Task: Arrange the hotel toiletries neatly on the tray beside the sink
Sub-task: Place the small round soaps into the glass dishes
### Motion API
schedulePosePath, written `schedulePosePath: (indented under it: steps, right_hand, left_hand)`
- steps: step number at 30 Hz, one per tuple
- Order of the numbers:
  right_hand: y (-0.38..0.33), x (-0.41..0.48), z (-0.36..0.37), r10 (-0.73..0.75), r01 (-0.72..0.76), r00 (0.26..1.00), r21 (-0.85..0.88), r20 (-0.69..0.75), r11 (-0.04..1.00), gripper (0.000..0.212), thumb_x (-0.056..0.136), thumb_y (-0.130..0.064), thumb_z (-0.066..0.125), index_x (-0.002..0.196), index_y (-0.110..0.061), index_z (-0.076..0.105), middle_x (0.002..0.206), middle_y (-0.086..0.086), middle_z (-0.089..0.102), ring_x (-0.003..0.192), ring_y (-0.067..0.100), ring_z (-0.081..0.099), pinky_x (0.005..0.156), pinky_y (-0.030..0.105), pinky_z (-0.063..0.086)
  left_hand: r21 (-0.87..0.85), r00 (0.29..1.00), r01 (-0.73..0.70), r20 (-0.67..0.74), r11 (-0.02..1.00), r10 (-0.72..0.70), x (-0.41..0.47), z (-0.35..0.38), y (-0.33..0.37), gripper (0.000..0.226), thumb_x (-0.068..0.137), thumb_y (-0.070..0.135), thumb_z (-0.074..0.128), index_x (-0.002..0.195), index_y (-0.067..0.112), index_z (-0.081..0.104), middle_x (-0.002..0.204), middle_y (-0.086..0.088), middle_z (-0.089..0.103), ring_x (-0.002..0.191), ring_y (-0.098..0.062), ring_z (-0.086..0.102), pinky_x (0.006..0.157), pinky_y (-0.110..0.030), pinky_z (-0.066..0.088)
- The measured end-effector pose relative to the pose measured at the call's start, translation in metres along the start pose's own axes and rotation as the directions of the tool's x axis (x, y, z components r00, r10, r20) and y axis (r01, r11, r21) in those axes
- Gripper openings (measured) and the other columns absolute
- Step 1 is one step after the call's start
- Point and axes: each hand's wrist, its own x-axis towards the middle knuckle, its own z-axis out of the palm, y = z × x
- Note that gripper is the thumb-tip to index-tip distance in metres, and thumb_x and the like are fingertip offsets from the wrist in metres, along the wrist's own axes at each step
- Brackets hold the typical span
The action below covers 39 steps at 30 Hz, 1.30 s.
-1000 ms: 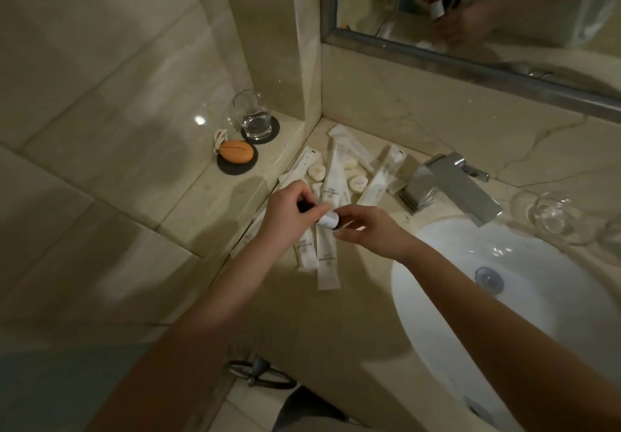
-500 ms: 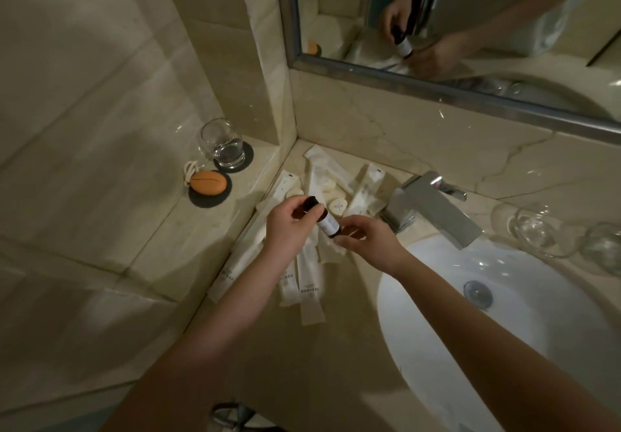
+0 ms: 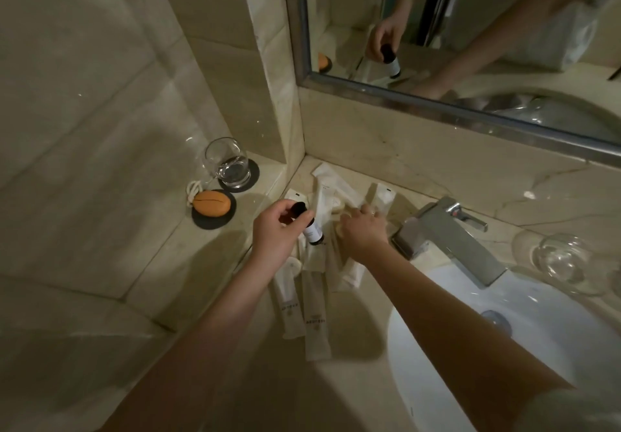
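My left hand (image 3: 279, 230) grips a small dark bottle (image 3: 311, 228) with a black cap and a white label, held tilted above the counter. Beneath it lie several white toiletry sachets (image 3: 316, 322) spread over the marble counter beside the sink (image 3: 504, 347). More sachets (image 3: 331, 184) lie toward the back corner. My right hand (image 3: 364, 230) rests palm down on the sachets just right of the bottle, fingers reaching among them; what they hold is hidden. A small round white soap (image 3: 293, 265) shows under my left wrist. No tray is visible.
A chrome tap (image 3: 447, 240) stands right of my right hand. On the left ledge sit a water glass (image 3: 228, 162) on a dark coaster and an orange soap (image 3: 212, 203) on another. An upturned glass (image 3: 564, 258) sits far right. A mirror (image 3: 470, 28) hangs above.
My right hand let go of the bottle and dropped onto the sachets near the tap. My left hand keeps the bottle, now tilted cap up. The view shifted, showing more mirror.
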Motion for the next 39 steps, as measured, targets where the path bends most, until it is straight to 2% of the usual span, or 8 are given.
schedulePosePath:
  steps: [3, 6, 10, 16, 23, 27, 32, 39]
  right_hand:
    - [0.002, 0.003, -0.001, -0.025, 0.026, 1.0, -0.016, 0.004, 1.0, 0.043, 0.084, -0.025, 0.059, 0.124, -0.014, 0.048, 0.127, 0.012, 0.053, 0.123, 0.032, 0.039, 0.098, 0.045, 0.034]
    - [0.005, 0.0, -0.003, -0.018, 0.033, 0.995, 0.155, -0.095, 0.987, 0.042, 0.081, -0.023, 0.061, 0.121, -0.015, 0.05, 0.12, 0.01, 0.055, 0.116, 0.029, 0.045, 0.095, 0.042, 0.037]
    - [0.013, -0.025, -0.008, 0.042, 0.135, 0.964, 0.62, -0.262, 0.772, 0.044, 0.077, -0.015, 0.068, 0.117, -0.012, 0.052, 0.109, 0.007, 0.051, 0.087, 0.024, 0.055, 0.073, 0.031, 0.045]
    - [0.041, -0.1, -0.018, 0.181, 0.306, 0.855, 0.755, -0.486, 0.58, 0.04, 0.07, -0.004, 0.071, 0.107, -0.01, 0.059, 0.097, 0.003, 0.051, 0.074, 0.022, 0.056, 0.072, 0.036, 0.052]
    - [0.101, -0.195, -0.015, 0.325, 0.261, 0.852, 0.872, -0.41, 0.414, 0.038, 0.071, -0.003, 0.073, 0.101, -0.022, 0.059, 0.091, -0.005, 0.061, 0.077, 0.018, 0.057, 0.071, 0.026, 0.049]
    - [0.147, -0.246, -0.001, 0.422, 0.199, 0.828, 0.897, -0.369, 0.394, 0.04, 0.073, -0.007, 0.075, 0.108, -0.02, 0.062, 0.1, -0.002, 0.063, 0.079, 0.02, 0.059, 0.073, 0.026, 0.05]
    - [0.207, -0.307, 0.026, 0.576, 0.083, 0.767, 0.934, -0.282, 0.347, 0.045, 0.072, -0.01, 0.076, 0.112, -0.021, 0.058, 0.094, -0.005, 0.062, 0.08, 0.017, 0.059, 0.074, 0.021, 0.049]
    - [0.29, -0.379, 0.065, 0.716, -0.033, 0.657, 0.939, -0.237, 0.341, 0.043, 0.072, -0.004, 0.074, 0.111, -0.014, 0.061, 0.099, -0.004, 0.057, 0.075, 0.01, 0.056, 0.067, 0.009, 0.045]
  left_hand:
    - [0.004, 1.0, 0.0, -0.008, 1.0, 0.0, 0.0, -0.003, 0.002, 0.013, 0.078, 0.02, 0.071, 0.072, 0.026, 0.06, 0.073, 0.01, 0.062, 0.07, -0.006, 0.056, 0.068, -0.019, 0.043]
    - [-0.01, 1.0, 0.01, -0.01, 1.0, -0.01, -0.003, -0.005, 0.005, 0.008, 0.079, 0.021, 0.07, 0.076, 0.023, 0.062, 0.075, 0.006, 0.062, 0.07, -0.008, 0.056, 0.067, -0.019, 0.043]
    - [0.007, 1.0, 0.003, 0.002, 1.0, -0.003, -0.013, -0.007, 0.013, 0.01, 0.08, 0.025, 0.069, 0.078, 0.018, 0.062, 0.073, 0.005, 0.06, 0.068, -0.008, 0.054, 0.064, -0.019, 0.042]
    - [-0.006, 0.998, -0.02, 0.065, 1.0, 0.02, -0.043, 0.008, 0.035, 0.024, 0.079, 0.028, 0.07, 0.065, 0.02, 0.052, 0.066, 0.004, 0.052, 0.062, -0.011, 0.047, 0.061, -0.023, 0.039]
    - [-0.086, 0.974, -0.05, 0.217, 0.995, 0.068, -0.09, 0.065, 0.077, 0.031, 0.066, 0.041, 0.074, 0.066, 0.02, 0.051, 0.071, -0.008, 0.057, 0.065, -0.021, 0.053, 0.064, -0.038, 0.048]
    - [-0.11, 0.937, -0.099, 0.324, 0.989, 0.13, -0.123, 0.114, 0.105, 0.012, 0.079, 0.023, 0.07, 0.079, 0.012, 0.065, 0.071, -0.006, 0.063, 0.057, -0.016, 0.057, 0.06, -0.033, 0.051]
    - [-0.135, 0.872, -0.155, 0.447, 0.979, 0.2, -0.164, 0.181, 0.133, 0.007, 0.08, 0.013, 0.07, 0.08, 0.006, 0.067, 0.062, -0.001, 0.062, 0.04, -0.002, 0.054, 0.05, -0.014, 0.046]
    - [-0.061, 0.791, -0.182, 0.584, 0.981, 0.183, -0.208, 0.281, 0.162, 0.011, 0.076, 0.015, 0.072, 0.07, 0.02, 0.065, 0.073, -0.003, 0.064, 0.045, -0.007, 0.058, 0.056, -0.021, 0.046]
